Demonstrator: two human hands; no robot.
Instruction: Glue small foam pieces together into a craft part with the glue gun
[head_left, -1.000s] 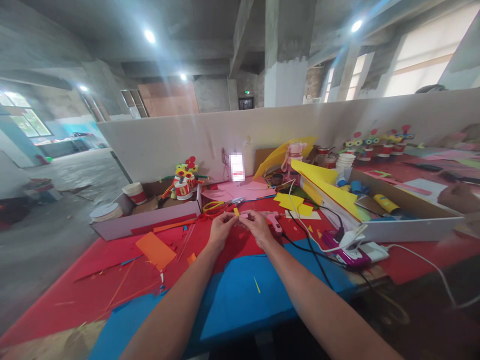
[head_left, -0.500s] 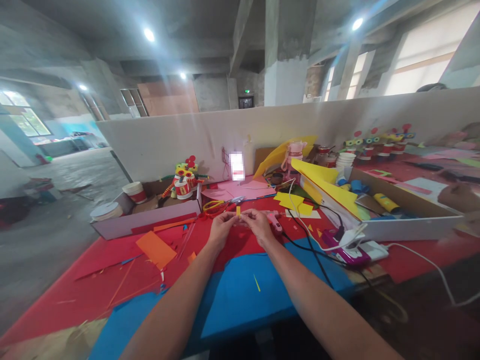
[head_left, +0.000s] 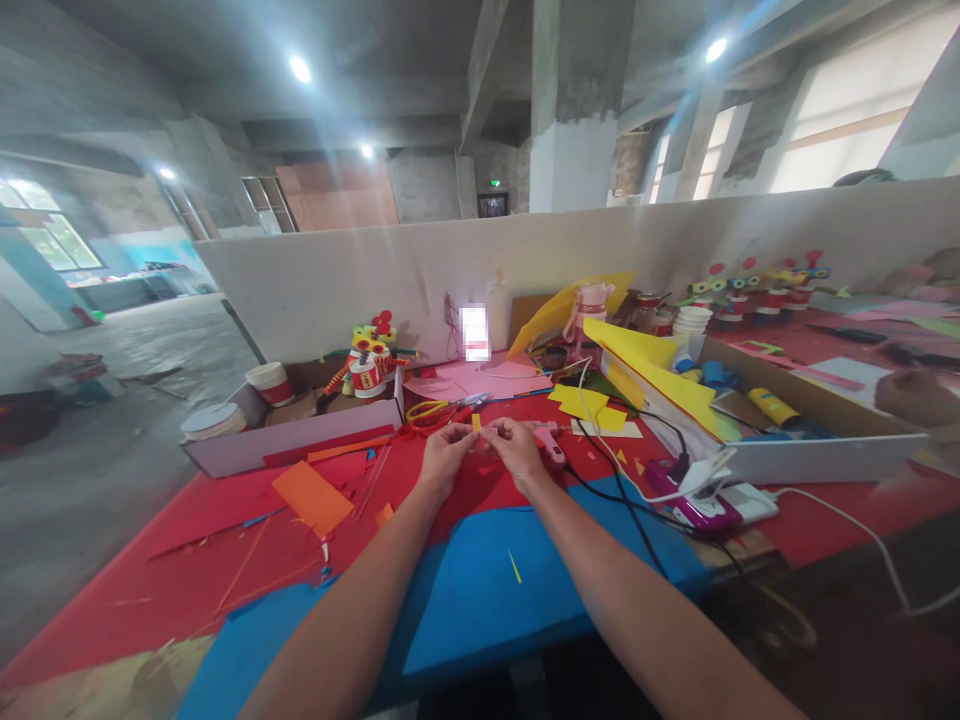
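Note:
My left hand (head_left: 448,452) and my right hand (head_left: 513,450) meet over the red table covering (head_left: 480,482), fingertips pinched together. Between them stands a small yellow paper strip (head_left: 475,422), its lower end hidden by the fingers. Just right of my right hand lies a pink glue gun (head_left: 550,442). Behind my left hand rest scissors with yellow handles (head_left: 429,410). Blue paper (head_left: 487,570) spreads under my forearms, with a thin yellow sliver (head_left: 514,567) on it. Orange paper (head_left: 313,498) lies to the left.
A paper-cup robot figure (head_left: 367,365) stands in a low box (head_left: 300,440) at left. On the right are a larger box (head_left: 817,458) with coloured rolls, a purple power strip (head_left: 694,508) and trailing cables. A co-worker's hand (head_left: 911,395) shows at far right.
My hands and the yellow strip stay almost in place. At far right, the co-worker's hand has shifted slightly.

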